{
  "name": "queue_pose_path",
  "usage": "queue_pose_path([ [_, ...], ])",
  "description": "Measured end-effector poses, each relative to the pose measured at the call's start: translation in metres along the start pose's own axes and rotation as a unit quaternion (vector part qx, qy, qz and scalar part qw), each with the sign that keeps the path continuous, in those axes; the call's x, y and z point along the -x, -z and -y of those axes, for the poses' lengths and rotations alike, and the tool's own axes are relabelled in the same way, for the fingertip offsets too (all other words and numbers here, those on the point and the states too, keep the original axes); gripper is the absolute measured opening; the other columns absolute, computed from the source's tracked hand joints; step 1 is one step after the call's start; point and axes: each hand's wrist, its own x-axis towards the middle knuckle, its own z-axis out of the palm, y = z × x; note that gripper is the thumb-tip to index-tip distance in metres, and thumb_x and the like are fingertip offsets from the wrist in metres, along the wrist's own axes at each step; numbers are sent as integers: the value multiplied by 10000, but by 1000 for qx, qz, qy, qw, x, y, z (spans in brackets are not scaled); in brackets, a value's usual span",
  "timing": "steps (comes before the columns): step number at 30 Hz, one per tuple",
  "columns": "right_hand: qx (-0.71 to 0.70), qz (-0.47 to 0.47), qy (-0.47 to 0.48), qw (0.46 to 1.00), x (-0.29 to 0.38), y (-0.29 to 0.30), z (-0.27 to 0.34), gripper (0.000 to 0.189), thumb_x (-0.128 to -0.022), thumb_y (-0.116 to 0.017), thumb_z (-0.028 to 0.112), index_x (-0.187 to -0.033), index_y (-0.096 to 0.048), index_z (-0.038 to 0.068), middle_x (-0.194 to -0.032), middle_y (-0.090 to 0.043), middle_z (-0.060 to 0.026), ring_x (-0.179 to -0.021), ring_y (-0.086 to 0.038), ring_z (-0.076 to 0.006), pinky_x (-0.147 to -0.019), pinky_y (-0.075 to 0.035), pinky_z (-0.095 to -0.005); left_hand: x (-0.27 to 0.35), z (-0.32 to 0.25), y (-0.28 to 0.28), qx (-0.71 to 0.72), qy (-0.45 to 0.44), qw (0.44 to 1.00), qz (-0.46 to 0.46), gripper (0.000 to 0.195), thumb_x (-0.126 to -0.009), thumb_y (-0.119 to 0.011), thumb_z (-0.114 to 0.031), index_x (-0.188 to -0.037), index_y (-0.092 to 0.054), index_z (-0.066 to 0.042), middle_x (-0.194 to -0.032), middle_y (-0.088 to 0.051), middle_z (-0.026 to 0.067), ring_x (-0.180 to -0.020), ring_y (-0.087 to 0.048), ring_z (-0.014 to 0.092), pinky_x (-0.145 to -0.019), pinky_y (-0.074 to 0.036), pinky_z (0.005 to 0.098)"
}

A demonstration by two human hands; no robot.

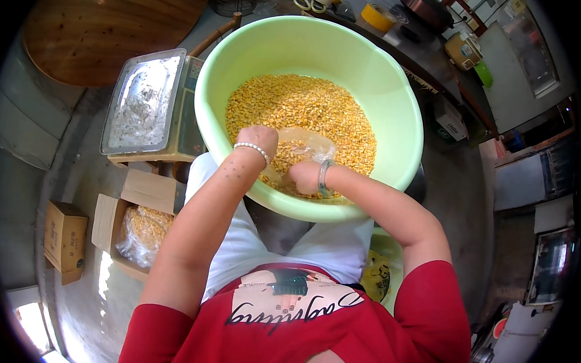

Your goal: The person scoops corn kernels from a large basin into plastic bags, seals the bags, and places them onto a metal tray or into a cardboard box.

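Note:
In front of me, a large pale green plastic basin [395,123] rests at my lap, holding a broad layer of yellow corn kernels [294,96]. A clear plastic bag [316,141] lies in the near part of it, with kernels in and around its mouth. My left hand [259,137], a pearl bracelet at its wrist, is closed on the bag's left edge. To its right, my right hand [304,176] reaches down at the bag and kernels, below a bangle. Its fingertips are hidden, so its grip does not show.
An open cardboard box [106,222] on the floor at left holds a clear bag of corn [145,233]. Behind it stands a lidded storage bin [143,102]. A desk [389,37] beyond the basin bears yellow tape [378,17] and scissors [309,1]. A green tub [389,249] sits by my right thigh.

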Motion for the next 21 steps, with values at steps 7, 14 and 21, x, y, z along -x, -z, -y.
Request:
queue_pose_path([
  [7,-267,-118,49,955,17,33,-15,263,-744,-469,-4,-941,-640,21,-866,-659,-97,-766,-637,-169,-722,-500,-293,1,1,2,-26,-17,999,40,167,-785,-542,-110,-880,-669,-59,-928,-652,127,-883,-628,257,-727,-505,356],
  [14,-235,-356,-208,880,0,31,-121,234,-742,-554,118,-945,-650,52,-940,-638,-149,-920,-604,-244,-810,-477,-336,2,3,0,-7,-43,999,4,142,-741,-522,-69,-782,-656,-42,-813,-645,151,-797,-632,294,-661,-505,385],
  [21,-86,-262,-326,904,-27,-25,-170,479,-781,-577,279,-1207,-481,81,-1157,-520,-224,-1047,-524,-348,-870,-439,-400,3,-2,6,-9,-31,999,31,140,-758,-559,-94,-837,-669,-60,-873,-656,112,-843,-632,253,-696,-506,355],
])
